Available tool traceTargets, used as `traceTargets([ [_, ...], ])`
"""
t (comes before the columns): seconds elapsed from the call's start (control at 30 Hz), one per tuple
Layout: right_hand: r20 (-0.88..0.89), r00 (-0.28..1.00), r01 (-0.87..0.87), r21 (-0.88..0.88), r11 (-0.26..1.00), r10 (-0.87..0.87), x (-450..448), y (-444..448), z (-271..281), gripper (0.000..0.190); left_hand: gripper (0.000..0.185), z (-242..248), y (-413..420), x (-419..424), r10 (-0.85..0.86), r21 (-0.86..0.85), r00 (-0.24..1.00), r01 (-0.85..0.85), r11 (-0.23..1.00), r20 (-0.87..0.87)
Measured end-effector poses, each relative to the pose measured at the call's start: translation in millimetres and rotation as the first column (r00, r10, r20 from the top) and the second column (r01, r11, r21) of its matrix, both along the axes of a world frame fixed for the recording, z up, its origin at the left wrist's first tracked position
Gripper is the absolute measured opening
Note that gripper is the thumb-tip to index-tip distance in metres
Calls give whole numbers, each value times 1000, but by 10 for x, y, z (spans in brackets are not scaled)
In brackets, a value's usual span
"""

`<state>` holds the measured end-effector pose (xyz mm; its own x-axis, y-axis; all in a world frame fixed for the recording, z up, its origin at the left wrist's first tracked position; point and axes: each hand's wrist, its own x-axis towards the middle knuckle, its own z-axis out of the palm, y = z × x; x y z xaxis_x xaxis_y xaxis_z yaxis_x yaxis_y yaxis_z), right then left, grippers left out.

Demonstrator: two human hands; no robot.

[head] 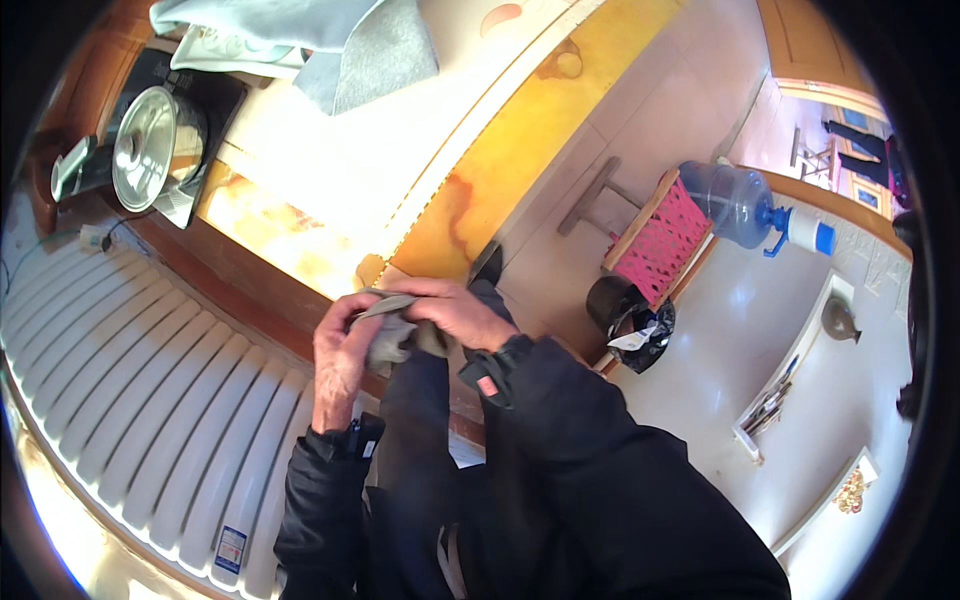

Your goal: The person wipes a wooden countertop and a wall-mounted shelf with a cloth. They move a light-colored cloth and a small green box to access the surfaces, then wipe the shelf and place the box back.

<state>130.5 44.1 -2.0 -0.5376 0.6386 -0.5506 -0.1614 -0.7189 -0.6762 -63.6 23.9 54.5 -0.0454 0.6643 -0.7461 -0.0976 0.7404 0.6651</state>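
Observation:
A bunched grey-beige cloth (391, 339) is gripped between my two hands, above my knees. My left hand (339, 360) clasps its left side, with the thumb pressed along the front. Holding the upper right part, my right hand (461, 311) has its fingers curled over the cloth's top edge. Folds hang below the fingers. The corner of a sunlit table (442, 255) with a yellow-orange patterned border lies just beyond the hands. Both sleeves are dark, and the cloth hides some of my fingertips.
A white ribbed radiator (165, 390) runs along my left. A lidded metal pot (146, 150) stands on a black cooktop (225, 101). Grey fabric (375, 67) partly covers a white tray (225, 56). On the right are a pink woven stool (664, 240), a water jug (727, 202) and a lined bin (619, 304).

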Motion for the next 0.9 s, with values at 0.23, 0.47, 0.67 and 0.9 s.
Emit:
traceTargets([
  [0.23, -91, 957, 215, -410, 886, -274, 1015, -316, -209, 42, 25, -164, 567, 434, -390, -2, 921, 390, 921, -16],
  [0.47, 101, 819, 561, -343, 753, -564, 1690, -606, -588, 34, 30, -722, 1100, 1023, -550, -102, 820, 540, 835, -160],
  [0.67, 210, 709, 700, -317, 639, -673, 1815, -815, -818, 25, 34, -935, 1044, 909, -370, -34, 902, 372, 928, -224],
  [0.9, 169, 626, 761, -346, 549, -761, 2046, -854, -763, 23, 34, -1019, 1025, 850, -352, -14, 863, 372, 928, -364],
])
